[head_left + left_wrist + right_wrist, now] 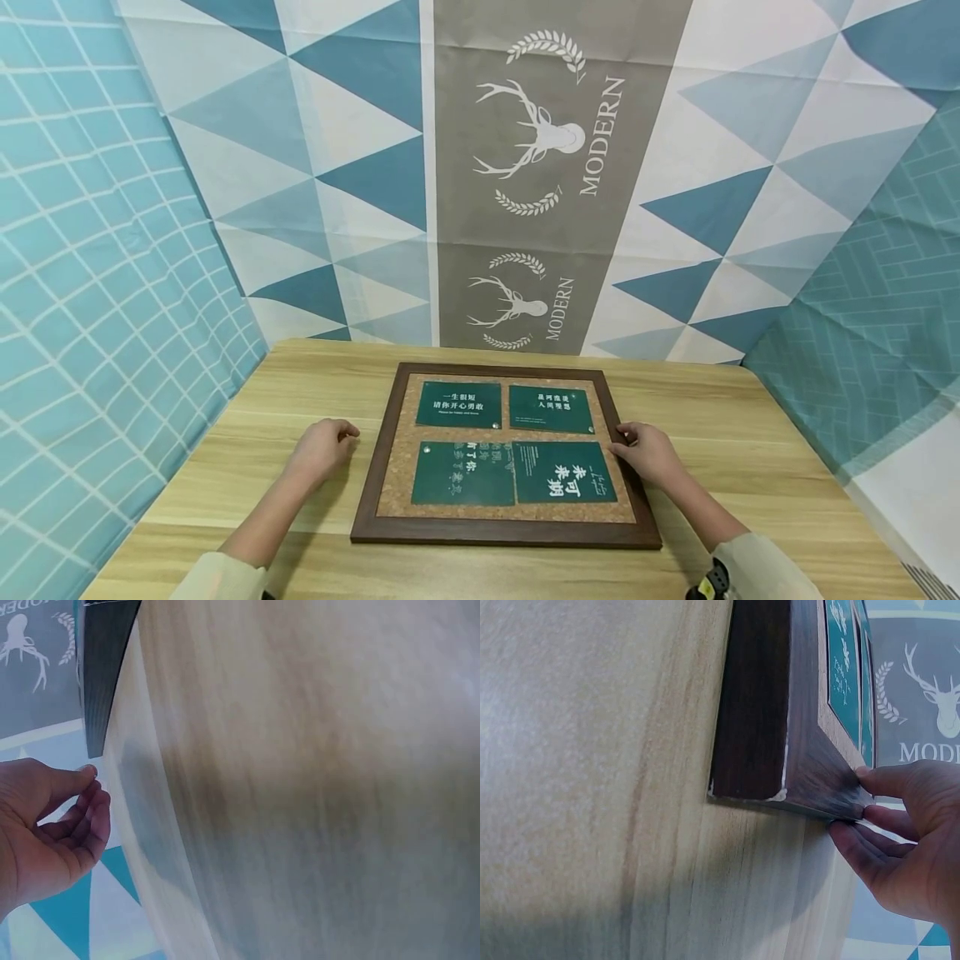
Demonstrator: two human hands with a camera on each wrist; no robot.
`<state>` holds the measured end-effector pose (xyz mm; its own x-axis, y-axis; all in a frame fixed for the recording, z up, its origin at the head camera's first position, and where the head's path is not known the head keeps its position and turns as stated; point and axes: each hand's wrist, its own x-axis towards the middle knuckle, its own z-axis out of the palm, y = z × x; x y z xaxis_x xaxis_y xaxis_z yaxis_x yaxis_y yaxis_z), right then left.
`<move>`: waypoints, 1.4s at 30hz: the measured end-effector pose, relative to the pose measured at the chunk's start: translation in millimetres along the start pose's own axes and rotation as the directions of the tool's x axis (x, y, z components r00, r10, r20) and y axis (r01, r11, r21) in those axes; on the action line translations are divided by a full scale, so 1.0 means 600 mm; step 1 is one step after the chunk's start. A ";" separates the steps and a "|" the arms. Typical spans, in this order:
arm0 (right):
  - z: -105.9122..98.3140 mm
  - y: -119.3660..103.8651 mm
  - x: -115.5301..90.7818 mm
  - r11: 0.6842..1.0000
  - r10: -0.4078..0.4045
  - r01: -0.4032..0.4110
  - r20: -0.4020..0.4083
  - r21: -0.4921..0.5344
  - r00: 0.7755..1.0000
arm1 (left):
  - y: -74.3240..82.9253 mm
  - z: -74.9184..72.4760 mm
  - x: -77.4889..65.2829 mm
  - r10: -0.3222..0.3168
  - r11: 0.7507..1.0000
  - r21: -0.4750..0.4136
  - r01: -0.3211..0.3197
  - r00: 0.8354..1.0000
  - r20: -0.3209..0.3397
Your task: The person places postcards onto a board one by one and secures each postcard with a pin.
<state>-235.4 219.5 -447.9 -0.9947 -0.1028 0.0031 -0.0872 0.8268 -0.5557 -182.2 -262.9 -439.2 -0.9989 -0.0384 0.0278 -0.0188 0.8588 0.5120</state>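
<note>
A cork board [393, 492] in a dark brown wooden frame lies flat on the table. Several green cards with white writing are on the cork, among them a lower right card [491, 492] bordering its neighbour. My right hand [647, 452] grips the frame's right side; in the right wrist view its thumb lies on top of the wooden frame [754, 705] and the fingers are at the outer edge. My left hand [322, 450] is left of the board, apart from it, fingers loosely curled and holding nothing. The left wrist view shows the frame's end [109, 675] just beyond its fingertips.
The wood-grain table [247, 417] extends around the board on all sides. Behind it hangs a patterned cloth [525, 167] with deer heads and triangles. Blue tiled-pattern cloths [90, 250] stand at the sides. Small round pins [427, 449] sit on some cards.
</note>
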 end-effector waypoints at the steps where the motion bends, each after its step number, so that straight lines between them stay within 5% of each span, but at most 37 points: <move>1: 0.000 0.000 0.000 1.000 -0.001 0.001 0.000 -0.002 1.000 | 0.000 0.000 -0.001 0.002 1.000 -0.006 -0.002 1.000 -0.001; 14: 0.001 0.000 0.002 1.000 0.004 -0.004 -0.001 -0.010 1.000 | 0.006 -0.006 -0.010 -0.021 0.988 -0.154 0.020 1.000 -0.010; 42: 0.002 -0.006 -0.001 0.999 -0.044 0.044 -0.042 -0.002 0.998 | 0.014 -0.022 -0.016 -0.029 0.985 -0.170 0.030 1.000 0.009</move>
<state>-234.5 216.3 -446.9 -0.9914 -0.1153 0.0625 -0.1305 0.8228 -0.5531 -172.0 -262.0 -423.8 -0.9982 -0.0592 0.0054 -0.0415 0.7581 0.6508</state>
